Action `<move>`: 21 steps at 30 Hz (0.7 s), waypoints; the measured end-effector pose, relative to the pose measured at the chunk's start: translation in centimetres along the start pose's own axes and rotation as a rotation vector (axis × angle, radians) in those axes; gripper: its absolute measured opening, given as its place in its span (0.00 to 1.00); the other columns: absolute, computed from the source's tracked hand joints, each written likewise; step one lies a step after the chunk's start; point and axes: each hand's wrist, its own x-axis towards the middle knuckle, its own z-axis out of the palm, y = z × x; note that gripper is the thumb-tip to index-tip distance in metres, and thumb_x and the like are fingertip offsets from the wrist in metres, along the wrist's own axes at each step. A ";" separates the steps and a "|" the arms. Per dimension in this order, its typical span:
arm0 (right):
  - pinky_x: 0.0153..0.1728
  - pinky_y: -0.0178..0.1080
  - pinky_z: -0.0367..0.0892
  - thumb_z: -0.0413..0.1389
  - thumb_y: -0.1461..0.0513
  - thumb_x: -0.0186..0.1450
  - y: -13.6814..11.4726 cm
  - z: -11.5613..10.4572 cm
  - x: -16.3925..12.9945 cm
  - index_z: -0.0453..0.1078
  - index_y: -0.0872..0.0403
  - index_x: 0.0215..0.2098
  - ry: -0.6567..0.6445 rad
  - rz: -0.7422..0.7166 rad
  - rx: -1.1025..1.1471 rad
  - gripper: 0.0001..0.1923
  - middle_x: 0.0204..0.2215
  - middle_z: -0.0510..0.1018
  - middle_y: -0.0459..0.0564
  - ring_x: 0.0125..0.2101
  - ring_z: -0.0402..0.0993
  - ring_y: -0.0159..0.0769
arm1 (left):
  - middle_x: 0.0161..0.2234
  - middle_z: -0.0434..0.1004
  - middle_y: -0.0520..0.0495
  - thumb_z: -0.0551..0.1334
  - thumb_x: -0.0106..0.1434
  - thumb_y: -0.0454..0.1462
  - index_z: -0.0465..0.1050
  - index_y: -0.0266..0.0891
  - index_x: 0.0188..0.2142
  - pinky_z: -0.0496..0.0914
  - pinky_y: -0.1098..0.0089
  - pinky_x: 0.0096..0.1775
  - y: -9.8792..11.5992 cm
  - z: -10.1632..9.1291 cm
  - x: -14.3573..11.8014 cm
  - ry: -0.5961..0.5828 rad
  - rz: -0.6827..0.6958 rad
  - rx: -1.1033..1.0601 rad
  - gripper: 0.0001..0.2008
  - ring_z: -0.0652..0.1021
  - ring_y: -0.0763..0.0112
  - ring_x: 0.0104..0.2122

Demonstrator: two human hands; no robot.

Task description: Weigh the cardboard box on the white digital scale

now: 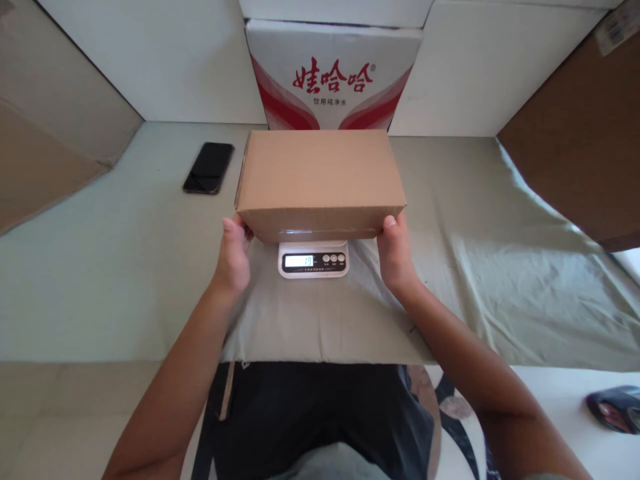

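Observation:
A closed brown cardboard box [320, 180] sits on a small white digital scale [313, 260] whose lit display shows digits. My left hand [233, 257] grips the box's near left corner, thumb on the front face. My right hand [396, 253] grips the near right corner the same way. Most of the scale is hidden under the box; only its front panel with the display and three buttons shows.
A black phone [209, 168] lies to the left on the pale green cloth [500, 280]. A white carton with red print [333, 73] stands behind the box. Brown cardboard sheets stand at the left [45, 147] and at the right [580, 147]. A dark object [616, 408] lies at lower right.

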 end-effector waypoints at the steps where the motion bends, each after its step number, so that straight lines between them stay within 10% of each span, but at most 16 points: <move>1: 0.96 0.74 0.62 0.58 0.22 0.80 0.0 0.0 0.0 0.72 0.35 0.87 0.003 0.004 -0.001 0.49 0.85 0.82 0.53 0.93 0.66 0.66 | 0.68 0.94 0.35 0.61 0.79 0.83 0.96 0.51 0.65 0.80 0.41 0.81 0.0 0.0 0.0 -0.001 -0.005 0.001 0.48 0.78 0.32 0.85; 21: 0.95 0.74 0.62 0.56 0.22 0.80 1.5 -0.6 -0.1 0.73 0.33 0.86 0.022 0.026 -0.054 0.48 0.81 0.85 0.54 0.90 0.71 0.67 | 0.69 0.94 0.33 0.58 0.78 0.85 0.95 0.50 0.65 0.79 0.42 0.84 0.4 0.1 -0.1 -0.001 -0.030 0.011 0.51 0.77 0.33 0.87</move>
